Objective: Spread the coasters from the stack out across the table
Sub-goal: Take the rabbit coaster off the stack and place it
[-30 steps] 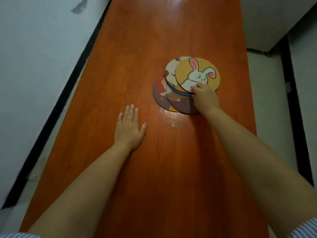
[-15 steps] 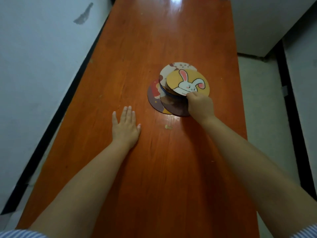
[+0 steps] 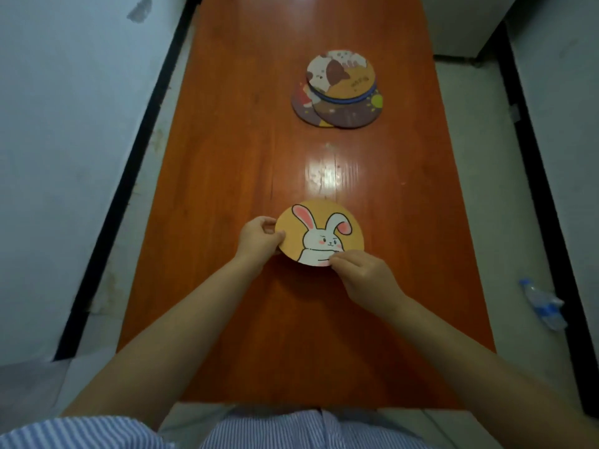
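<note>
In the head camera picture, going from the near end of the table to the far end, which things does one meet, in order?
Right hand → rabbit coaster, held by both hands → glare patch on the table → coaster stack. The left hand overlaps the coaster in depth, so it is left out.

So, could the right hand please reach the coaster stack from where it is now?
Probably yes: the table between the right hand and the stack is bare, but both hands are holding the rabbit coaster, which must be put down first.
</note>
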Tool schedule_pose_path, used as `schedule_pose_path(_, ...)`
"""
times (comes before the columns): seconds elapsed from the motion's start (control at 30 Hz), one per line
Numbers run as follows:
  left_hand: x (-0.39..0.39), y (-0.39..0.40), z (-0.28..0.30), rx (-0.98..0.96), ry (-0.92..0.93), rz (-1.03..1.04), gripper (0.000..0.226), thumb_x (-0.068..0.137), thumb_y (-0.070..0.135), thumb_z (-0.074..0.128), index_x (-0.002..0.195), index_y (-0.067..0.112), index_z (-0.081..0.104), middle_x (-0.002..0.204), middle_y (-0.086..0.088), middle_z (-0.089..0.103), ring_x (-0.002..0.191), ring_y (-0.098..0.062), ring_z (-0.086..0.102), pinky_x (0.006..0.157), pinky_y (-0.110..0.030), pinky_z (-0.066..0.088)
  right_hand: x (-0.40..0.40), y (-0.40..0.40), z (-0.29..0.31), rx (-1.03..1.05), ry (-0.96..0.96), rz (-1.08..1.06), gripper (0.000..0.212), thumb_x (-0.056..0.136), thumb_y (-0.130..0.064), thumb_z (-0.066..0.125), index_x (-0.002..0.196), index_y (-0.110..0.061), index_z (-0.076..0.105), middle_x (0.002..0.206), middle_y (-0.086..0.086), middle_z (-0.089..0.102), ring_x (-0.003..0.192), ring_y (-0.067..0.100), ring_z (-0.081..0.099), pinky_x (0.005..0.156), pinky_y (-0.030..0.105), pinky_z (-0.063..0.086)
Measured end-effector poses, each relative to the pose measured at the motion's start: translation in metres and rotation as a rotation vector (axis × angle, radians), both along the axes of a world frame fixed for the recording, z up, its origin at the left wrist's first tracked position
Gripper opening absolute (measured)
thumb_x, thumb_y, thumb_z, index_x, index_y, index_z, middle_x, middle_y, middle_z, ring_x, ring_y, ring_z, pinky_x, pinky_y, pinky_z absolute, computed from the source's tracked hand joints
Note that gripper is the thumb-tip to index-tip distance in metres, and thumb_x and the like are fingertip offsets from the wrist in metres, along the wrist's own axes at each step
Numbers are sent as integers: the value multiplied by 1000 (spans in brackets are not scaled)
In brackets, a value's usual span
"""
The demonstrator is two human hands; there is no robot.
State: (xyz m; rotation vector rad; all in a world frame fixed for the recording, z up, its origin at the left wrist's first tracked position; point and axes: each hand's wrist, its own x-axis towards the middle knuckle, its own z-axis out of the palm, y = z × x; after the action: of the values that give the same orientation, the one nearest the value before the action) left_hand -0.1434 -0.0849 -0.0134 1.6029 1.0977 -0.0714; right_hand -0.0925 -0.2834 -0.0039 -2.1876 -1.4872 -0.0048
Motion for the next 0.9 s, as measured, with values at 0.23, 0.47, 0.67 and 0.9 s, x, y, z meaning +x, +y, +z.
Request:
schedule_pose_path(0.23, -103, -42, -9, -31, 66, -155, 38, 86, -2, 59, 123, 3, 53, 74, 4, 55, 83, -20, 57, 69, -28, 52, -102, -52, -7, -140, 155, -130, 14, 74, -2, 78, 86, 4, 73, 88, 19, 76, 85, 32, 71, 73, 41, 60)
schedule_pose_path(0.47, -136, -55, -22, 119, 90, -297, 46, 86, -3, 59, 130, 11, 54, 81, -3, 60, 69, -15, 58, 73, -32, 58, -95, -42, -12, -404, 506, -895, 40, 90, -18, 59, 124, 0, 50, 124, 21, 55, 113, 34, 51, 91, 39, 47)
schedule_pose_path(0.67, -136, -56, -20, 325, 105, -376, 37, 82, -3, 58, 117, 9, 65, 75, -7, 60, 75, -28, 60, 74, -45, 58, -91, -24, -20, -295, 731, -1104, 30, 82, -11, 65, 59, -11, 45, 61, 3, 49, 59, 23, 49, 44, 27, 34)
schedule_pose_path(0.9, -145, -66, -17, 447, 100, -374, 23, 84, 2, 57, 102, 7, 70, 92, -13, 71, 72, -18, 51, 57, -24, 37, -100, -34, -26, -283, 733, -1079, 20, 90, -18, 62, 101, -2, 62, 100, 13, 65, 95, 30, 61, 62, 27, 36)
